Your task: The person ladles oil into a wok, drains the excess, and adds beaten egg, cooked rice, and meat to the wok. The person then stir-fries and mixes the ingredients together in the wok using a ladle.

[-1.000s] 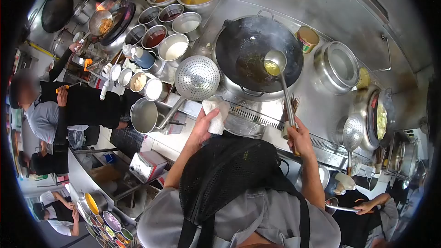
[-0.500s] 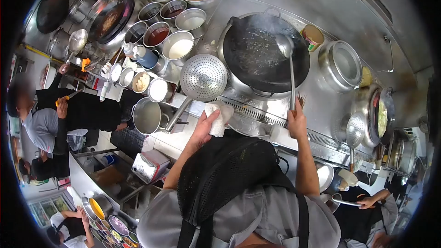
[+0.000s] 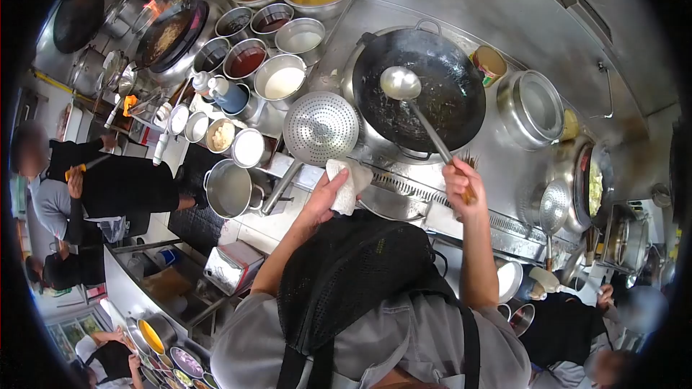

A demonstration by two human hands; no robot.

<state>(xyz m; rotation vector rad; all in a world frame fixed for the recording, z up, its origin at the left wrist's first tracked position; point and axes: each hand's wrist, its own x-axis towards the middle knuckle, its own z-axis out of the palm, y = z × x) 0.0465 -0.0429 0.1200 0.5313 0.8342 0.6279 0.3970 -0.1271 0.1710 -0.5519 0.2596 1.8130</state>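
My right hand (image 3: 465, 184) is closed around the handle of a steel ladle (image 3: 401, 83). The ladle's bowl is over the left-hand part of a black wok (image 3: 454, 104), whose inside looks dark and wet. Bristles of a brush (image 3: 471, 160) show beside my right hand; I cannot tell whether it is held too. My left hand (image 3: 326, 194) grips a folded white cloth (image 3: 349, 186) at the front edge of the stove. Just beyond the cloth, a perforated strainer (image 3: 321, 128) rests with its handle pointing toward the lower left.
Steel pots of sauces (image 3: 245, 57) and seasoning bowls (image 3: 220, 135) crowd the left. A can (image 3: 489, 65) and stacked steel basins (image 3: 533, 108) stand right of the wok. A big pot (image 3: 229, 189) sits lower left. Co-workers (image 3: 108, 180) stand at left and right.
The ladle has swung from the wok's right side to its left, and my right hand has turned with it. The bubbling liquid and steam in the wok are gone. My left hand stays on the cloth.
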